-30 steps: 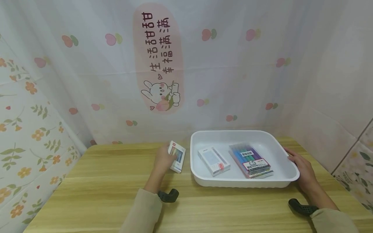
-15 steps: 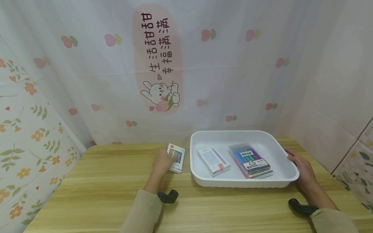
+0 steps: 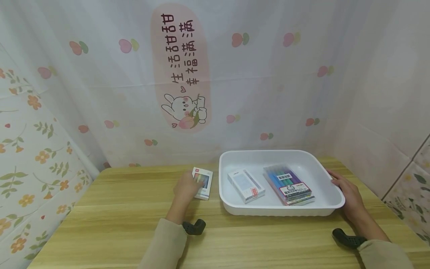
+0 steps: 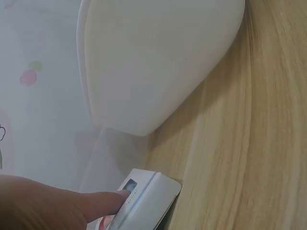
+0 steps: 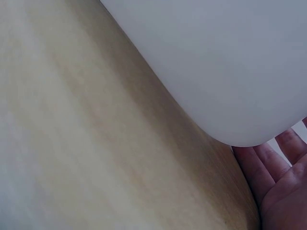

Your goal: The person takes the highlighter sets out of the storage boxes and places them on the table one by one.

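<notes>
Left of the white plastic tray (image 3: 282,212), my left hand (image 3: 184,188) grips a small white box (image 3: 205,192) with coloured sticks and a red mark on its front. In the left wrist view the thumb (image 4: 103,203) presses on the box's face; the other fingers are hidden. That box is down at the tabletop, close to the tray's left end. My right hand (image 3: 349,194) holds the tray's right end, its thumb at the rim and fingers (image 5: 268,160) along the outer wall. Inside the tray lie another white box (image 3: 245,185) and clear packs of coloured pens (image 3: 287,183).
All of this stands on a wood-grain table (image 3: 117,220). A white printed curtain (image 3: 268,93) hangs right behind it, and a floral cloth (image 3: 30,179) hangs along the left side. Each wrist wears a black device (image 3: 195,226).
The left hand has lowered the small box slightly, and its face lies flatter than before. The right hand and the tray have stayed in place.
</notes>
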Motion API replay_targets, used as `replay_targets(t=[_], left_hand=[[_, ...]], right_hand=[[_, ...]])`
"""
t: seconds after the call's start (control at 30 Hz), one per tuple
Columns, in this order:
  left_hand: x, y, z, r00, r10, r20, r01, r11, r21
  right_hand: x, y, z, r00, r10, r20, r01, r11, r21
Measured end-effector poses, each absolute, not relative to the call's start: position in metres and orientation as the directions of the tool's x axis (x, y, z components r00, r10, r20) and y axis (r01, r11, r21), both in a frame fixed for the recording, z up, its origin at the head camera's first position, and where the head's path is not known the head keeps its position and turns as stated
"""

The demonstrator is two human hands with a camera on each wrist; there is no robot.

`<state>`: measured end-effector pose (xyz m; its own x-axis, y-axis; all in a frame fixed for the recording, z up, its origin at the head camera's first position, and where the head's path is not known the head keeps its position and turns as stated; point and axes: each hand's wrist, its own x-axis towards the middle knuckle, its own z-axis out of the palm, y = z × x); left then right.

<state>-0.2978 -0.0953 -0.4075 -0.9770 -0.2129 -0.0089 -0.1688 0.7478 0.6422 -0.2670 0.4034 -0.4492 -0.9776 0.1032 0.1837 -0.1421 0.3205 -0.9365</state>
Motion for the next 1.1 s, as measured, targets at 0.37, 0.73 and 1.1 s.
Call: replay_targets(t=[0.37,0.73,1.1], left_hand=[[-0.2994,-0.0947,-0.4089,-0.973,-0.231,-0.004,-0.196,0.817,0.542],[-0.2976,-0.0930,-0.4068,-0.975,-0.220,-0.017,-0.203,0.865,0.458],[-0.2970,-0.0938,-0.4065,-0.980,-0.197,-0.025,-0.190,0.891,0.413]], right_hand=[[-0.2672,0.4031,-0.4495,-0.977,0.114,0.177,-0.126,0.356,-0.926],[-0.2663,0.4024,-0.4484,-0.975,0.110,0.191,-0.140,0.359,-0.923],[-0.2663,0.4039,-0.4499,-0.977,0.093,0.193,-0.165,0.247,-0.955]])
